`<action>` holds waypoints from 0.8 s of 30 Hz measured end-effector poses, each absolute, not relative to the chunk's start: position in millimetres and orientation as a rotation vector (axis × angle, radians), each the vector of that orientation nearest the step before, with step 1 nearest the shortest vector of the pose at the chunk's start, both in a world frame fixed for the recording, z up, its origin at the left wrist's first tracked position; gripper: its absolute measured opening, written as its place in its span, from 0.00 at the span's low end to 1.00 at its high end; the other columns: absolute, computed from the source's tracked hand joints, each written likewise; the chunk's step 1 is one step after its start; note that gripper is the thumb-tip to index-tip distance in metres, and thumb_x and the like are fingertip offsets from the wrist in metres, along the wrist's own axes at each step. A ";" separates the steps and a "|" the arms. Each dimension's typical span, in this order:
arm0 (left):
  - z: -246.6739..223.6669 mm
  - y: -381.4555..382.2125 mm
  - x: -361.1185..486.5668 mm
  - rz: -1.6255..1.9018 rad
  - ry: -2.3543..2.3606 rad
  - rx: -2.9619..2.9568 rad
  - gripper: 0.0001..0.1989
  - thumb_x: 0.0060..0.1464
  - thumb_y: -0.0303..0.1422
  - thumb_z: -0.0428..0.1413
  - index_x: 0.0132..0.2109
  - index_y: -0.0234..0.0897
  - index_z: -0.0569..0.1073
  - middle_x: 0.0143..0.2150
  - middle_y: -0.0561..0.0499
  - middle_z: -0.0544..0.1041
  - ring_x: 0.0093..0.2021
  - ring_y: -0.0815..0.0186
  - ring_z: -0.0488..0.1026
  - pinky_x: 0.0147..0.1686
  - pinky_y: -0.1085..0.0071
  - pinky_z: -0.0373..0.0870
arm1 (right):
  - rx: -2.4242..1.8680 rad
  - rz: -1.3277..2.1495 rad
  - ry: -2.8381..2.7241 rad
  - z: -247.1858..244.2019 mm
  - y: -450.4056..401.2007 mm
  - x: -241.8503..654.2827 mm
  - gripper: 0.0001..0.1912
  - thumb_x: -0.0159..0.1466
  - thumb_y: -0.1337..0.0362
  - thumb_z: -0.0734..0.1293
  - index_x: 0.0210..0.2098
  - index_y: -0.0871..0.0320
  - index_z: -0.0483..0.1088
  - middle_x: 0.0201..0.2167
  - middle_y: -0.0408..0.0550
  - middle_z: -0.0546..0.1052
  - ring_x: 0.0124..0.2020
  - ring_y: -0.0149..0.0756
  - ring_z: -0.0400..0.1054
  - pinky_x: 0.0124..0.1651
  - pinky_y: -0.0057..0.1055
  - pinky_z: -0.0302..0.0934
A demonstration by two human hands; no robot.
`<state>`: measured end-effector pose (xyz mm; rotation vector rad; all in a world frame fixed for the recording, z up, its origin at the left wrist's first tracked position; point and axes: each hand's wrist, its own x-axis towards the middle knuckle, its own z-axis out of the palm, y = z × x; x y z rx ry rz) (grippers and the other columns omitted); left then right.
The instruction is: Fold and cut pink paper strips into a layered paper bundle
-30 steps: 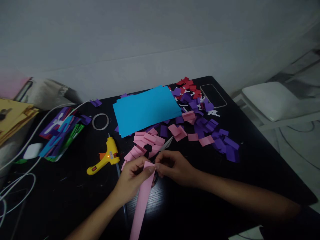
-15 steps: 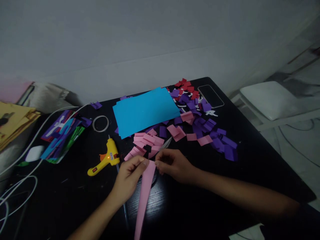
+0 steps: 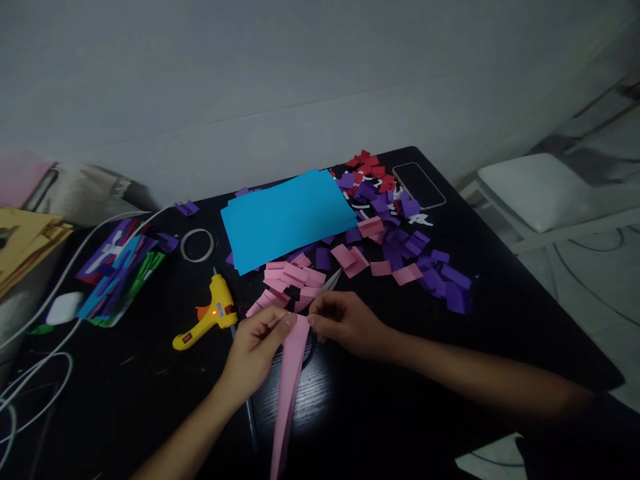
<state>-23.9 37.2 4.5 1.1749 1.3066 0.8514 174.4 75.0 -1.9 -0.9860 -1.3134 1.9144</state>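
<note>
A long pink paper strip (image 3: 291, 380) hangs toward me, its far end pinched between the thumb and finger of my left hand (image 3: 260, 343). The fingertips of my right hand (image 3: 347, 325) are closed on the right corner of that same end. Under my hands lies a pair of scissors (image 3: 331, 285); the blades point away and a dark handle shows partly behind the strip. Cut pink paper pieces (image 3: 287, 275) are heaped just beyond my fingers. To the left rests a yellow glue gun (image 3: 207, 317) with a small orange light glowing.
Blue paper sheets (image 3: 290, 220) lie at the back, beside scattered purple pieces (image 3: 445, 280) and red pieces (image 3: 370, 163). A phone (image 3: 419, 185) is near the far right corner. A tape ring (image 3: 197, 246), colourful paper strips (image 3: 120, 267) and white cables (image 3: 35, 373) occupy the left.
The view has shifted slightly, so everything sits a little higher and further left. Both hands keep their hold on the end of the pink strip.
</note>
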 end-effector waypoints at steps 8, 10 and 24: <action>5.7 36.2 -25.5 0.834 1.294 1.182 0.21 0.62 0.47 0.59 0.30 0.35 0.75 0.25 0.55 0.67 0.26 0.70 0.61 0.27 0.74 0.59 | -0.946 1.982 -1.270 -3.0 75.5 175.4 0.07 0.60 0.64 0.71 0.28 0.59 0.70 0.21 0.39 0.73 0.23 0.30 0.68 0.31 0.28 0.62; 5.2 36.3 -25.7 0.837 1.288 1.196 0.20 0.62 0.47 0.59 0.30 0.35 0.74 0.25 0.55 0.67 0.26 0.70 0.61 0.28 0.74 0.59 | -0.935 2.005 -1.260 -3.3 75.5 175.5 0.10 0.61 0.61 0.71 0.28 0.59 0.71 0.21 0.40 0.73 0.23 0.30 0.68 0.30 0.28 0.63; 8.4 37.6 -23.6 0.808 1.264 1.171 0.18 0.62 0.44 0.60 0.31 0.34 0.77 0.25 0.54 0.71 0.26 0.70 0.64 0.28 0.75 0.61 | -0.942 1.997 -1.290 -0.1 75.1 175.9 0.11 0.62 0.60 0.72 0.27 0.59 0.71 0.19 0.38 0.71 0.22 0.28 0.65 0.29 0.27 0.59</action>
